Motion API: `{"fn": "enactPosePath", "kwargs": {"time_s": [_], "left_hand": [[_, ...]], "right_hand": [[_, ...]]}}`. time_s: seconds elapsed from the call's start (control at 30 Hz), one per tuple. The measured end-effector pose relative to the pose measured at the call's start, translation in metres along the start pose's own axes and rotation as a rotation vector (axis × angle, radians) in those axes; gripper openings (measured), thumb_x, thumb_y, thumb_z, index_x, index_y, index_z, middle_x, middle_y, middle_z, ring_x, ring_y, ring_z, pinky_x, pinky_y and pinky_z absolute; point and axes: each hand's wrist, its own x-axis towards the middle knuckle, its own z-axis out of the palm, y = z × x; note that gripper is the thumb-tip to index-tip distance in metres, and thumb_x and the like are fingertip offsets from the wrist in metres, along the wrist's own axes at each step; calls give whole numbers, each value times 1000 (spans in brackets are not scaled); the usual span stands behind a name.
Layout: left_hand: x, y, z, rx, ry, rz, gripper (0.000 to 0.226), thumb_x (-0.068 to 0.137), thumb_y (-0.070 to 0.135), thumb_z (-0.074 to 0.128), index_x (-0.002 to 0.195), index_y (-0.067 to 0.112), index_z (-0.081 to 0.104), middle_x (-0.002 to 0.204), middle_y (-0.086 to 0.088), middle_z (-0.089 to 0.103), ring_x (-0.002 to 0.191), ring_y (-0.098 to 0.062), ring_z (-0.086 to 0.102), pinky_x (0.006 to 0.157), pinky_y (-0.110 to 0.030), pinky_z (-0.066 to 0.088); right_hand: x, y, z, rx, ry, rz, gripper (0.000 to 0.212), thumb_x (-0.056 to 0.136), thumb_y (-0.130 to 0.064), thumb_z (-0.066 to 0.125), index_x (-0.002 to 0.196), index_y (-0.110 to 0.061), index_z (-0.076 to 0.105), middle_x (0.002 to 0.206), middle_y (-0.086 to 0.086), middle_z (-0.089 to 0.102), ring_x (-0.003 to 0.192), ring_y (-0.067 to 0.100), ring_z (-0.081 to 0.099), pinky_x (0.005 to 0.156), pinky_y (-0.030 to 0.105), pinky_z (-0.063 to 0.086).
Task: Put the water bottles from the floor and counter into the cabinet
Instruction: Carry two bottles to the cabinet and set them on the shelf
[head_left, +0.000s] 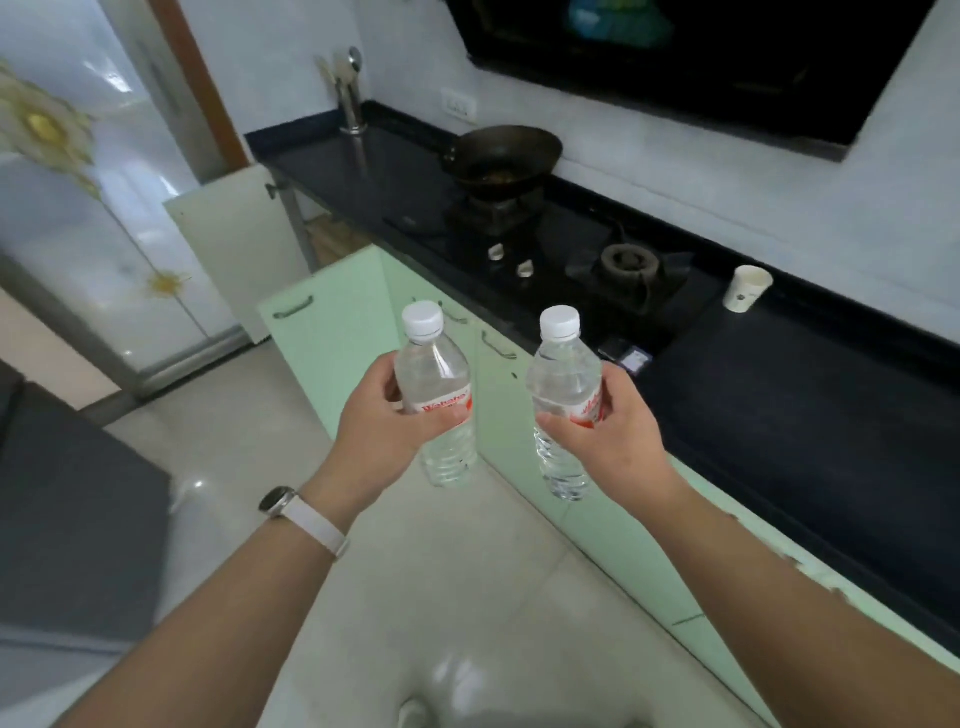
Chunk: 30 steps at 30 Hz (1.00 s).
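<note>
I hold two clear water bottles with white caps and red-and-white labels, both upright above the floor. My left hand (387, 415) grips the left bottle (436, 364) around its label. My right hand (608, 431) grips the right bottle (563, 369) the same way. Ahead, the light green cabinet (519, 426) under the counter has two doors swung open: a green door (332, 332) with a handle, and further back a white door (234, 239). The cabinet's inside is mostly hidden behind the doors.
The black counter (779, 405) runs along the right with a gas stove (597, 260), a dark wok (504, 156) and a paper cup (748, 288). A fridge (78, 208) stands at the left. A dark grey surface (72, 499) lies low on the left. Pale tiled floor (415, 571) lies below.
</note>
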Motion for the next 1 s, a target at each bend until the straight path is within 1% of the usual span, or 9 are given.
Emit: {"fn": "enactPosePath", "kwargs": {"time_s": [0.17,0.3,0.4,0.47,0.53,0.63,0.8,0.87,1.0], "left_hand": [[8,-28,-109,-50,105,-3,56,69,11,94,105,40,63,102,15,74,101,-7,69,81,-21,53],[6,-42,-176,-99,210,-16,56,71,0,89,102,36,61,88,25,74,84,5,70,70,-13,53],[4,-51,-215,-98,283,-29,57,67,7,94,103,39,62,94,18,74,89,-1,70,75,-17,54],[3,-57,-236,-99,351,-35,57,64,11,96,104,37,63,101,11,74,96,-11,71,82,-26,57],[4,-63,-252,-102,410,-42,55,67,7,94,106,32,63,106,3,74,99,-17,71,85,-31,58],[10,-74,-272,-109,463,-63,53,70,6,91,111,27,64,107,2,74,99,-16,71,83,-30,56],[37,-88,-302,-90,538,-105,56,70,8,93,116,19,65,110,-2,75,103,-21,72,89,-37,58],[55,-92,-312,-98,569,-110,57,67,11,93,116,18,65,110,-4,74,102,-21,72,87,-37,58],[106,-93,-333,-67,612,-126,53,71,4,91,113,23,64,108,0,74,96,-14,73,81,-30,56]], "right_hand": [[6,-37,108,7,-80,-52,52,73,-28,84,116,-33,55,98,-17,67,85,-6,64,76,18,48],[10,-64,177,10,-175,-79,51,74,-26,84,117,-30,56,98,-15,68,83,-6,64,74,15,48],[14,-80,215,1,-261,-111,49,76,-23,83,116,-30,55,97,-17,67,82,-9,63,68,6,46],[18,-88,237,-1,-311,-128,49,76,-23,83,115,-29,55,96,-16,67,81,-8,63,69,8,47],[24,-95,258,4,-354,-143,47,76,-21,83,114,-28,56,95,-15,67,79,-9,63,68,8,46],[38,-102,288,25,-400,-151,45,76,-19,83,110,-30,57,93,-17,68,78,-7,64,69,10,47],[74,-105,343,49,-472,-143,44,73,-24,84,107,-31,57,89,-18,68,77,-4,65,76,21,52],[94,-108,365,62,-505,-144,45,73,-25,85,107,-32,57,91,-17,69,79,-2,65,78,26,53],[145,-119,401,86,-555,-150,43,72,-26,84,102,-36,55,92,-18,68,80,-2,66,78,27,53]]}}
